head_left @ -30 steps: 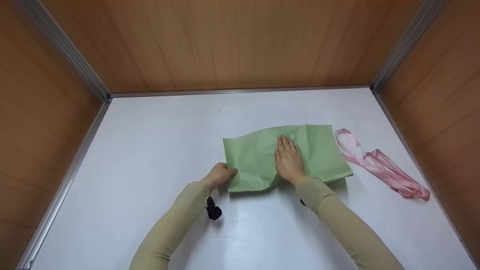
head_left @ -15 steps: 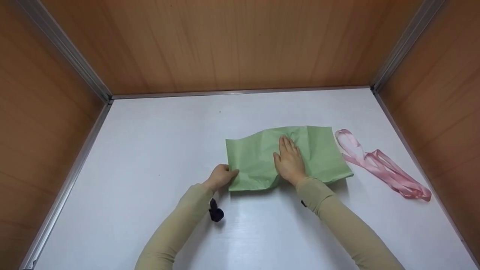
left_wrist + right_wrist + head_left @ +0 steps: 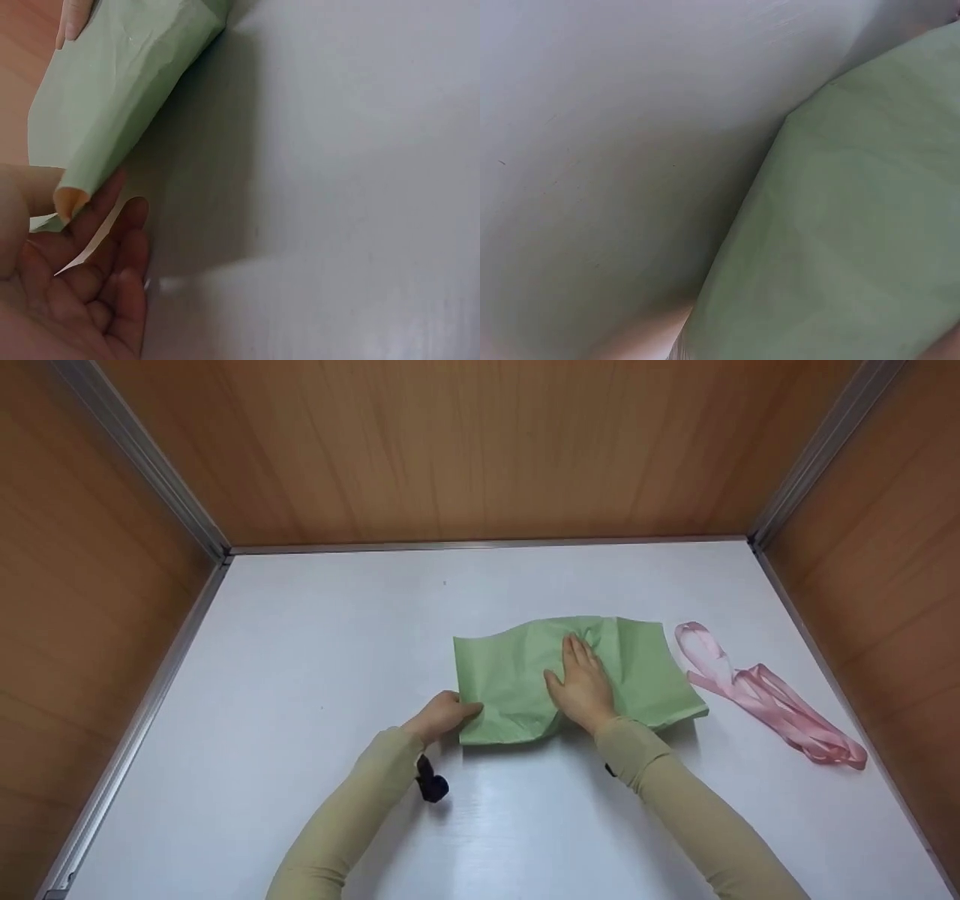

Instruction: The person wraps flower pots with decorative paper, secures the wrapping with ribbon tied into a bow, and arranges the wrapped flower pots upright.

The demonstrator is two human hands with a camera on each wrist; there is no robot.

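A sheet of green paper (image 3: 502, 679), wrapped into a long, slightly bulging bundle, lies across the middle of the white table. What it covers is hidden. At its left end my left hand (image 3: 441, 715) pinches the paper's edge, thumb on top. In the left wrist view the paper (image 3: 120, 105) curls into an open roll between thumb and fingers of the left hand (image 3: 82, 292). My right hand (image 3: 583, 686) lies flat on the bundle, fingers straight and pointing away from me. Only paper (image 3: 840, 225) and table fill most of the right wrist view.
Loosely folded pink satin ribbon (image 3: 787, 716) lies right of the paper, close to the right wall (image 3: 892, 660). Wood-grain panels with metal edging enclose the table (image 3: 337, 630) at the back and both sides. A black piece (image 3: 433, 787) hangs at my left wrist.
Almost nothing differs. The left hand and the paper's left edge shift slightly right, and the right thumb spreads a little from the fingers. The whole view drifts slightly.
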